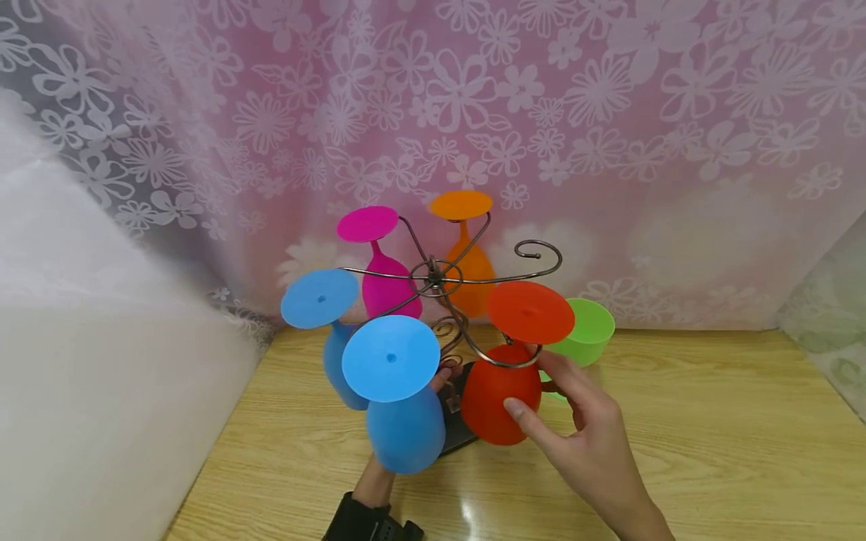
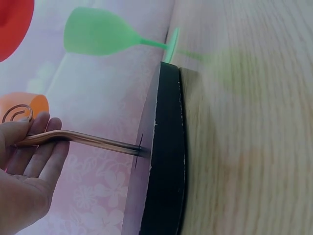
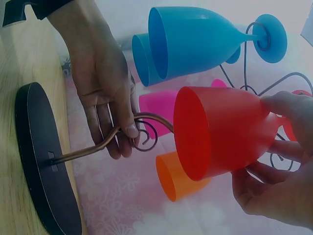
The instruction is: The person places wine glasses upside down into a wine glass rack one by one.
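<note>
A metal wine glass rack (image 1: 434, 279) with curled arms carries plastic goblets hung upside down. My left hand (image 2: 32, 183) holds its bronze stem (image 2: 98, 142) between thumb and fingers, beside a small scroll, above the black base (image 2: 166, 147). In the head view the blue goblet mostly hides that hand. My right hand (image 1: 595, 428) grips the inverted red goblet (image 1: 492, 398), thumb on the bowl and fingers behind it. A front right arm of the rack curves around the goblet's neck, below its flat foot (image 1: 531, 312). The right wrist view shows the red mouth facing the base.
Two blue goblets (image 1: 406, 432), a magenta goblet (image 1: 389, 285) and an orange goblet (image 1: 470, 274) hang from the other arms. One curled arm (image 1: 541, 274) at the back right bears no goblet. Behind the rack a green goblet (image 1: 585, 330) stands upright on the wooden table (image 1: 710, 421), before a flowered curtain (image 1: 609, 150).
</note>
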`<state>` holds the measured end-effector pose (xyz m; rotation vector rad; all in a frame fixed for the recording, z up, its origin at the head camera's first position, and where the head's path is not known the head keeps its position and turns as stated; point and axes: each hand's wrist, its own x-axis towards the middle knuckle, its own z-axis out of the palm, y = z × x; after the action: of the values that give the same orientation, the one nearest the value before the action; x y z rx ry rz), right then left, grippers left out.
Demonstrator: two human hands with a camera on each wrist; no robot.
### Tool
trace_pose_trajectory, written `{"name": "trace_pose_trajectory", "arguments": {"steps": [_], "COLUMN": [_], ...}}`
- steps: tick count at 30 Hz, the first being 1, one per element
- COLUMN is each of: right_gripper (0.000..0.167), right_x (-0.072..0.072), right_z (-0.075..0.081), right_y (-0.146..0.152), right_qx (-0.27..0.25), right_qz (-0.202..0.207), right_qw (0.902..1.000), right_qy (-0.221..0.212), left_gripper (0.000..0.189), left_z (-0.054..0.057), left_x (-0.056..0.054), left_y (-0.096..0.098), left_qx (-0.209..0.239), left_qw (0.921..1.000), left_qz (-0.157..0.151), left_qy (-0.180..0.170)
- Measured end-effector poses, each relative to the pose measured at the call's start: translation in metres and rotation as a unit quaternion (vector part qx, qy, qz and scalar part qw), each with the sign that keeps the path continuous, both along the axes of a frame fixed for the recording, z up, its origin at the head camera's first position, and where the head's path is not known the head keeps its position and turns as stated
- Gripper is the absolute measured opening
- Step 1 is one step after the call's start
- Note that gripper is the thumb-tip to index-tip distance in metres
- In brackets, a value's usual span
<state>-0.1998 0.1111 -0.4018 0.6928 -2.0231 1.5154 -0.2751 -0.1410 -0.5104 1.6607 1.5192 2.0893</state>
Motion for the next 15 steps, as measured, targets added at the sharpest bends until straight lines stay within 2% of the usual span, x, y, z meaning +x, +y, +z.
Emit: {"name": "trace_pose_trajectory", "arguments": {"steps": [1, 3, 4, 5, 6, 7, 8, 9, 10, 11, 12, 13, 14, 15], "right_gripper": [0.070, 0.070, 0.070, 0.070, 0.070, 0.070, 0.070, 0.070, 0.070, 0.070, 0.070, 0.069, 0.068, 0.067], "right_x": [0.000, 0.000, 0.001, 0.002, 0.002, 0.003, 0.003, 0.004, 0.005, 0.005, 0.005, 0.006, 0.006, 0.006], "right_z": [0.000, -0.001, -0.001, -0.001, -0.001, -0.001, -0.001, -0.001, -0.001, 0.000, 0.000, 0.000, 0.001, 0.001], "right_y": [-0.001, -0.001, -0.002, -0.002, -0.002, -0.002, -0.002, -0.002, -0.002, -0.002, -0.002, -0.003, -0.003, -0.003], "right_qx": [0.001, 0.007, 0.009, 0.010, 0.011, 0.013, 0.014, 0.015, 0.017, 0.018, 0.021, 0.024, 0.025, 0.026], "right_qz": [0.002, 0.004, 0.003, 0.004, 0.005, 0.005, 0.005, 0.005, 0.004, 0.002, 0.000, -0.002, -0.001, 0.000], "right_qw": [1.0000, 1.0000, 1.0000, 0.9999, 0.9999, 0.9999, 0.9999, 0.9999, 0.9998, 0.9998, 0.9997, 0.9996, 0.9995, 0.9995], "right_qy": [0.001, 0.000, -0.001, 0.000, -0.001, -0.003, -0.006, -0.008, -0.010, -0.011, -0.013, -0.014, -0.018, -0.017], "left_gripper": [0.054, 0.057, 0.060, 0.057, 0.054, 0.052, 0.052, 0.055, 0.058, 0.062, 0.065, 0.068, 0.070, 0.071], "left_z": [-0.002, -0.005, -0.002, 0.000, -0.001, 0.000, -0.005, -0.016, -0.027, -0.044, -0.067, -0.091, -0.113, -0.136], "left_x": [0.000, 0.000, 0.002, 0.002, 0.002, 0.003, 0.001, -0.003, -0.006, -0.013, -0.022, -0.033, -0.043, -0.053], "left_y": [0.000, 0.002, 0.003, 0.005, 0.006, 0.008, 0.008, 0.007, 0.006, 0.003, -0.002, -0.007, -0.012, -0.018], "left_qx": [0.015, 0.042, 0.025, 0.060, 0.113, 0.164, 0.210, 0.257, 0.286, 0.312, 0.306, 0.284, 0.266, 0.254], "left_qw": [0.9989, 0.9936, 0.9971, 0.9883, 0.9614, 0.9203, 0.8732, 0.8095, 0.7664, 0.7279, 0.7382, 0.7834, 0.8157, 0.8340], "left_qz": [-0.030, -0.070, -0.041, -0.088, -0.177, -0.256, -0.323, -0.392, -0.424, -0.447, -0.436, -0.395, -0.358, -0.330], "left_qy": [-0.034, -0.077, -0.059, -0.109, -0.177, -0.246, -0.299, -0.353, -0.388, -0.416, -0.414, -0.387, -0.368, -0.362]}}
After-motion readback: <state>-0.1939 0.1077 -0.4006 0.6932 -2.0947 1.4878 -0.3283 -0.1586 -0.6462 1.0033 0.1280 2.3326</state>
